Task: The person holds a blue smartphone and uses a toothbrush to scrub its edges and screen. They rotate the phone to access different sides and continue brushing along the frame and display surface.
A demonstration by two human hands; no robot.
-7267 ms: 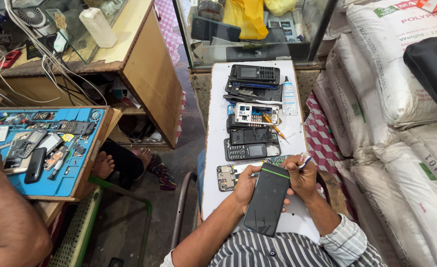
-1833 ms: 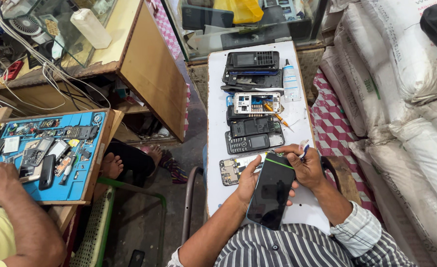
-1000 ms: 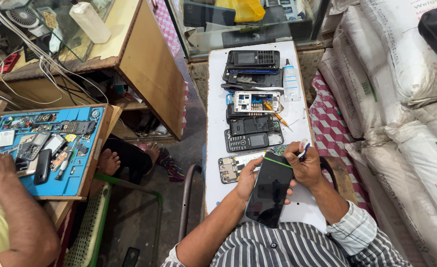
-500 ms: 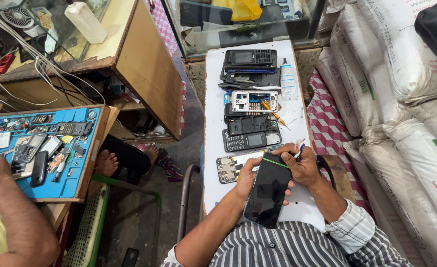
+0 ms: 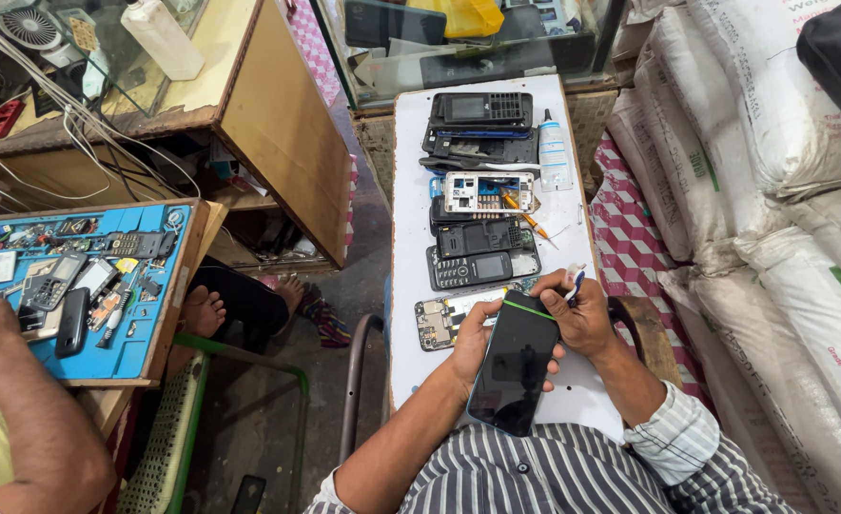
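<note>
White table (image 5: 411, 286): keypad phones (image 5: 482, 252) crowd beyond the held smartphone (image 5: 514, 366).

At lower centre, the left hand (image 5: 475, 341) gripped a black smartphone (image 5: 514, 364) while the right hand (image 5: 580, 312) pressed a blue-tipped tool (image 5: 574, 282) near its top edge (keypad phones (image 5: 478, 255) lay above).

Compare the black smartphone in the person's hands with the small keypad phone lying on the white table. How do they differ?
The smartphone is larger, all glass front, and held tilted in the left hand. The keypad phone is smaller, has buttons and a small screen, and lies flat on the table. Both are dark with blank screens.
</note>
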